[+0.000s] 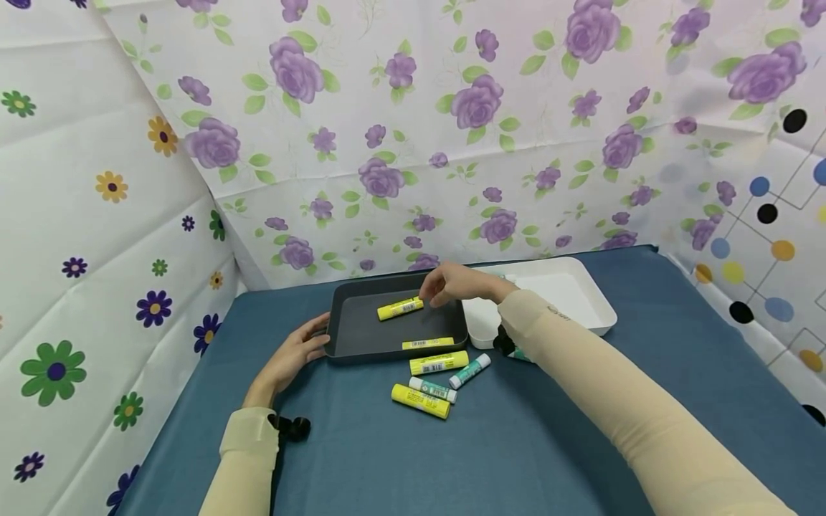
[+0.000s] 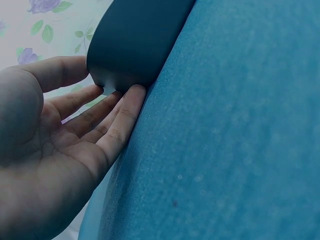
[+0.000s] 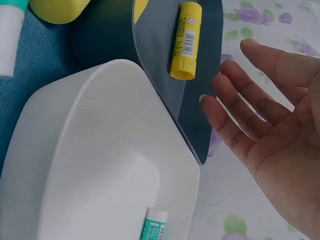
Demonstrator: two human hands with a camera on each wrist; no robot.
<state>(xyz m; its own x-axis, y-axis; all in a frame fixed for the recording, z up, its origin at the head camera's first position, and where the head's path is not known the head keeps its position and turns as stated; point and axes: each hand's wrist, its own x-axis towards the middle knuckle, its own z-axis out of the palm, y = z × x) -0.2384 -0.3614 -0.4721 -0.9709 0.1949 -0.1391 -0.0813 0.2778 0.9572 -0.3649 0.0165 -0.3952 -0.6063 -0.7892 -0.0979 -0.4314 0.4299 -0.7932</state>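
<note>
My left hand (image 1: 293, 356) rests its fingertips against the left end of the dark grey tray (image 1: 353, 326). In the left wrist view its fingers (image 2: 127, 107) lie fairly straight at the tray's corner. Over the tray's right part hovers my right hand (image 1: 459, 282), fingers loosely bent and holding nothing. Just left of it, a yellow glue stick (image 1: 400, 309) lies on the tray floor; the right wrist view shows a gap between that glue stick (image 3: 187, 42) and the fingers. Another yellow glue stick (image 1: 427, 344) lies along the tray's front wall.
A white tray (image 1: 571, 287) adjoins the dark one on the right, with a green-and-white glue stick (image 3: 154, 226) inside. In front lie two yellow glue sticks, one nearer the tray (image 1: 439, 362), and green-and-white ones (image 1: 470, 371). Flowered sheets (image 1: 387, 143) stand behind the blue cloth.
</note>
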